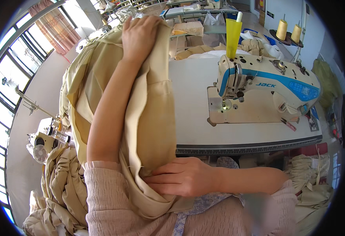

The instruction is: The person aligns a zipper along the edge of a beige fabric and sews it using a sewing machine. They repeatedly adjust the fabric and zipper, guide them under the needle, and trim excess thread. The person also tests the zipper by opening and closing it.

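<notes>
From here I see the person's left hand [139, 39] stretched far out, fingers curled over the far end of a long beige cloth [155, 126], while the right hand [186, 177] lies against its near end. To the right, a white-and-blue sewing machine [264, 80] stands on the pale table [192, 98], snips [289, 125] beside it.

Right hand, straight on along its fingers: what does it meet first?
The khaki cloth, which the right hand appears to touch at its fingertips. The left sleeve looks next in line, though depth is unclear.

Cloth [155, 126] left of sewing machine [266, 80], spools [281, 30] behind, probably snips [289, 125] in front
</notes>
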Demonstrator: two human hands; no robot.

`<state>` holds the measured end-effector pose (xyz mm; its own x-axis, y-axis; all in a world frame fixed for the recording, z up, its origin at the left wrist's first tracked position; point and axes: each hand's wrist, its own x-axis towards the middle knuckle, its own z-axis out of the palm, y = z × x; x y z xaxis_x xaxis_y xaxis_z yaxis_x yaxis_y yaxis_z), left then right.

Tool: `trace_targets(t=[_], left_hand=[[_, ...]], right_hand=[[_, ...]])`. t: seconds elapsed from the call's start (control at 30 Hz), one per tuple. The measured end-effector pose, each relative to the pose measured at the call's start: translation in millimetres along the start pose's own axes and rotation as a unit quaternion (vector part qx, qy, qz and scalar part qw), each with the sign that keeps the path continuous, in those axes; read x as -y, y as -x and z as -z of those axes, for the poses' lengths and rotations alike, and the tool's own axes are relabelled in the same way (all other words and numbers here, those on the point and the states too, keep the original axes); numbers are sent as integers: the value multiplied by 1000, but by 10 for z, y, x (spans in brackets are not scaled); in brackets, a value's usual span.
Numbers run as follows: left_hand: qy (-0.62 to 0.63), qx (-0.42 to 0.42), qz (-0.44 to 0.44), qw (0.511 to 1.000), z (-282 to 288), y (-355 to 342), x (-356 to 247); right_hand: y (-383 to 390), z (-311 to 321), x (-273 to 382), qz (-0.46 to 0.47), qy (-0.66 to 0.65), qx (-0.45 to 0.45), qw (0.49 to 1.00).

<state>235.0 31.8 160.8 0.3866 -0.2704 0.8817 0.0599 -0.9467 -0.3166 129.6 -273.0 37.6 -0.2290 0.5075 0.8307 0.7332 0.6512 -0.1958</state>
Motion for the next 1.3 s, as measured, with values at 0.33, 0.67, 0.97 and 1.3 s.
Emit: trace_targets(t=[0.33,0.67,0.97,1.3], left_hand=[[297,338,140,882,-1373,1956,-1796],[382,455,283,753,-1515,1920,-1719],[546,261,251,755,-1861,1758,-2045],[462,214,154,847,-1832,2130,-2017]], right_hand=[[1859,730,59,-294,48,203,933],[2107,351,-408,-228,90,157,956],[2080,632,-346,-252,149,151,944],[2177,470,21,-214,79,180,957]])
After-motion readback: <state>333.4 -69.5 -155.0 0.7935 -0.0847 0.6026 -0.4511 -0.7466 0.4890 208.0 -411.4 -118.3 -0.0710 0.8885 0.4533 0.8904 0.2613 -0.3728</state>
